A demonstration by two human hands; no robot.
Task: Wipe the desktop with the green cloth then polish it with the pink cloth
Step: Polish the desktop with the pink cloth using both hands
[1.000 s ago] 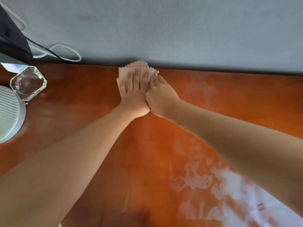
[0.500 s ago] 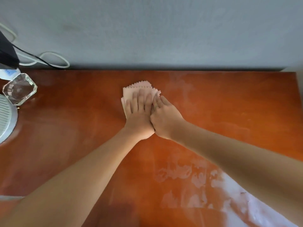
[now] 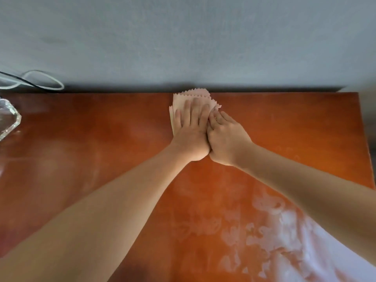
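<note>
Pink cloth point(image 3: 194, 98) folded, at far edge of bench point(image 3: 101, 149), mid-width, by wall. Left hand point(image 3: 191, 127) flat on cloth, fingers straight, pressing. Right hand point(image 3: 226, 137) touching left, fingers laid at cloth's right edge. Polishing step: judge even palm pressure, overlapping strokes, then work toward hazy white patch point(image 3: 284, 231) near right.

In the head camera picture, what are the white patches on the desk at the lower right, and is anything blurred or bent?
Head view: the white patches look like window glare reflected in the glossy desktop, not marks. The wide lens stretches the forearms near the bottom edge and they are slightly soft. The pink cloth under the left hand and right hand is sharp.
</note>
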